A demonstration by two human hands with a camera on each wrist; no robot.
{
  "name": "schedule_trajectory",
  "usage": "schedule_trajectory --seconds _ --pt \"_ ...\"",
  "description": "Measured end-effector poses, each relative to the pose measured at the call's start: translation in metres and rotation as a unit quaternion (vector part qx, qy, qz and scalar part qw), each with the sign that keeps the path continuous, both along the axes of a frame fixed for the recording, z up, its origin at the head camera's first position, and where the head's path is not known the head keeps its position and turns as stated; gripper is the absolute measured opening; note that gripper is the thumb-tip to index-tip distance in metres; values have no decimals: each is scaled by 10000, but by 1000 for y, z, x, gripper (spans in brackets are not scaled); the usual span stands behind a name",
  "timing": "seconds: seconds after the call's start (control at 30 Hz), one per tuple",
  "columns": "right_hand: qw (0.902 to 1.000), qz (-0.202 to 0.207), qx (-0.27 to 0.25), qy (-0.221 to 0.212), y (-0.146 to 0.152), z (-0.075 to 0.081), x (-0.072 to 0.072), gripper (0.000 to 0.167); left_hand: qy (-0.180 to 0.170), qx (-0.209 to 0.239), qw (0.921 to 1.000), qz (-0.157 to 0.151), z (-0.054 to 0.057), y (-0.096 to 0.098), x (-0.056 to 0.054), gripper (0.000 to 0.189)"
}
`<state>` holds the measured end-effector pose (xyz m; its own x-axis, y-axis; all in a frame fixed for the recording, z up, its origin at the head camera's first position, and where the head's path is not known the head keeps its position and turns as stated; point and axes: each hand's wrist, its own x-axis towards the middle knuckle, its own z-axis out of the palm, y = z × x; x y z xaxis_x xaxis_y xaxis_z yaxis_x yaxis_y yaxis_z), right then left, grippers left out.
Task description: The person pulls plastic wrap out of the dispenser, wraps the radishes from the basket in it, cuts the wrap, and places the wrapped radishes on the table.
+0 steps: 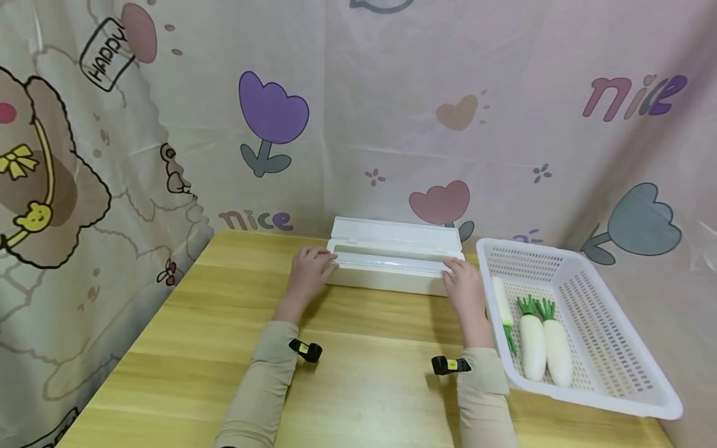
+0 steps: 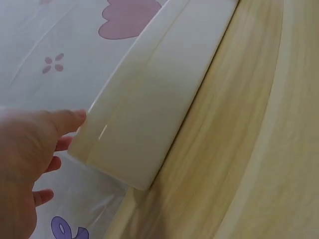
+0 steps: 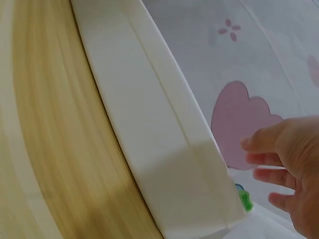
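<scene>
A long white cling film dispenser box (image 1: 386,280) lies near the table's back edge, its lid (image 1: 394,231) raised at the back. A pale, shiny film roll (image 1: 389,262) lies along the inside. My left hand (image 1: 309,274) is at the box's left end; in the left wrist view its thumb (image 2: 75,118) meets the top edge, with the other fingers loosely bent past the end. At the right end is my right hand (image 1: 463,283). Its fingers (image 3: 269,159) are loosely bent beside the top edge in the right wrist view, and no object shows between them.
On the right stands a white perforated basket (image 1: 616,323) holding white radishes (image 1: 532,348) with green tops. The wooden table (image 1: 358,386) reaches back to a patterned curtain (image 1: 358,124). Black wrist cameras (image 1: 307,350) sit on both sleeves.
</scene>
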<state>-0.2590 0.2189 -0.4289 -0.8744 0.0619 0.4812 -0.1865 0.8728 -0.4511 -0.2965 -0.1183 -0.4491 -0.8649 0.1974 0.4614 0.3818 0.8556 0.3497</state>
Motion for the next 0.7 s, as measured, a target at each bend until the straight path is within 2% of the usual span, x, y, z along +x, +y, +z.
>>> schedule_trajectory --seconds 0.2,0.37,0.47,0.7 --pt "9994 157 98 -302 7 -3 -5 24 36 90 9996 -257 -1 1 -12 23" --pt "9989 147 116 -421 8 -7 -10 24 -202 384 9983 -384 -1 -4 -20 15" --pt "9988 189 177 -408 10 -9 -12 24 -339 497 9973 -411 3 -3 -20 13" --pt "9981 287 240 -485 15 -11 -16 21 -561 369 9969 -419 8 1 -22 14"
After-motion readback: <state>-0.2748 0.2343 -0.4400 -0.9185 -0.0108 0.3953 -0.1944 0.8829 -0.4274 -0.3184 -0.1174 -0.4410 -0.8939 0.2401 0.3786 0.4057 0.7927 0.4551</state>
